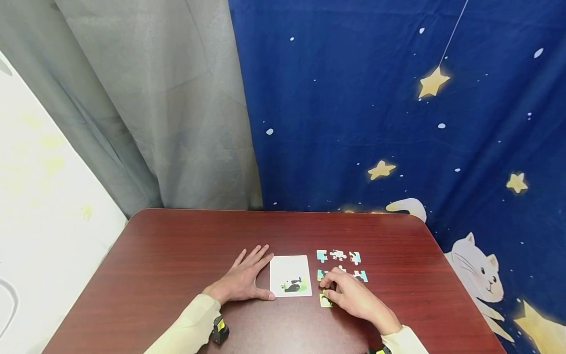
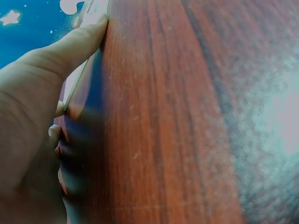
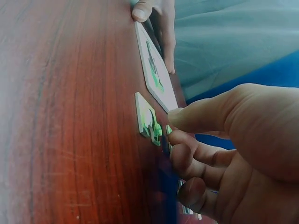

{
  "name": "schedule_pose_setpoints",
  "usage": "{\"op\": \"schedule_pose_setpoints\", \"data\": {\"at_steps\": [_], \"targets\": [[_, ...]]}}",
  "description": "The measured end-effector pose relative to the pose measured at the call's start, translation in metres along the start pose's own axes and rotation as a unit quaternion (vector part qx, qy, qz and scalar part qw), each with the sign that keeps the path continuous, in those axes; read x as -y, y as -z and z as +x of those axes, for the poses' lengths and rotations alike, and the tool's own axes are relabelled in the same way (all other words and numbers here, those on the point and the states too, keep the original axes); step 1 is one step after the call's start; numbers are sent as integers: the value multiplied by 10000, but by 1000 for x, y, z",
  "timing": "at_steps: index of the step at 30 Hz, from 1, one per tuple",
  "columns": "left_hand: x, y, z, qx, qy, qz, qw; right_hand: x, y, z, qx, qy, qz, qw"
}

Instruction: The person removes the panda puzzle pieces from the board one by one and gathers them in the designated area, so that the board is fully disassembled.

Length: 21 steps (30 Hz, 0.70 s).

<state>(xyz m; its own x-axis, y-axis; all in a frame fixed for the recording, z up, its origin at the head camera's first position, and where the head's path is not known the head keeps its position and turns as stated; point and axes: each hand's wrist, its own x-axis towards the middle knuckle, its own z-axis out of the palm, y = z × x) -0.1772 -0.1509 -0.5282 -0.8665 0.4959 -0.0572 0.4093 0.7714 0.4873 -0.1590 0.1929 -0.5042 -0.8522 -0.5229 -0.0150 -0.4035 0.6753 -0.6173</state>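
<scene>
A white square board (image 1: 287, 268) with a small black, white and green picture lies flat on the table. My left hand (image 1: 243, 279) rests at its left side, fingers spread, the thumb touching the lower left corner. To the right of the board, my right hand (image 1: 353, 297) hovers low over jigsaw pieces with bent fingers. Its thumb (image 3: 201, 115) and index finger stand apart, and no piece shows clearly held between them. A green and white jigsaw piece (image 3: 145, 116) lies flat just below these fingertips. The right hand partly hides the middle row of pieces.
Several blue, white and black jigsaw pieces lie in loose rows, among them a top middle piece (image 1: 338, 254) and a right piece (image 1: 360, 276). The dark red wooden table (image 1: 199, 231) ends before a grey curtain (image 1: 199, 123) and a blue starry curtain (image 1: 336, 123).
</scene>
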Motion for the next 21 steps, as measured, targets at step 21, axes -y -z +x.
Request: {"op": "schedule_pose_setpoints", "data": {"at_steps": [21], "targets": [[1,0,1,-10,3,-23,10000,30,-22,41,179,541,-63,9984]]}}
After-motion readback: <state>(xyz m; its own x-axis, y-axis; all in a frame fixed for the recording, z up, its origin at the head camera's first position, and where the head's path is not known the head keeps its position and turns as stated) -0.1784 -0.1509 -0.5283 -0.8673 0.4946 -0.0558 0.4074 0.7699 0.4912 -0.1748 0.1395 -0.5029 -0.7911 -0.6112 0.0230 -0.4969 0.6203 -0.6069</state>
